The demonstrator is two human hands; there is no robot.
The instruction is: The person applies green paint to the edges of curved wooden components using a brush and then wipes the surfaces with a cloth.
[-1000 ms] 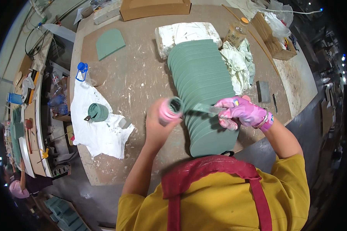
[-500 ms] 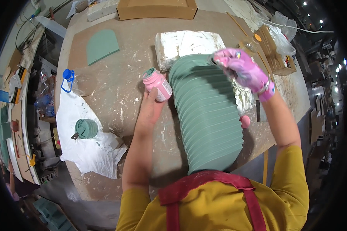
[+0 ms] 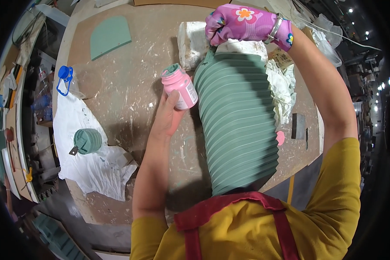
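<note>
My left hand [image 3: 167, 113] is closed around a pink plastic jar [image 3: 180, 89], tilted, with green paint around its open mouth. To its right lies a long green ribbed piece [image 3: 240, 117], its far end propped on a white block [image 3: 191, 45]. Over that far end is my right hand [image 3: 242, 26] in a purple flowered glove, the fingers closed. Something small and dark green shows just under those fingers; its kind is hidden.
A green arched panel [image 3: 112, 37] lies far left. Nearer stand a clear bottle with a blue cap [image 3: 65, 72] and a green-stained cup [image 3: 87, 141] on white cloth [image 3: 95, 173]. Right of the ribbed piece are crumpled paper [image 3: 281, 91], a grey block [image 3: 297, 126] and a pink round thing [image 3: 280, 138].
My gloved right hand has moved left and farther away, to the far left corner of the ribbed piece. My left hand still holds the pink jar. The whole view has shifted slightly.
</note>
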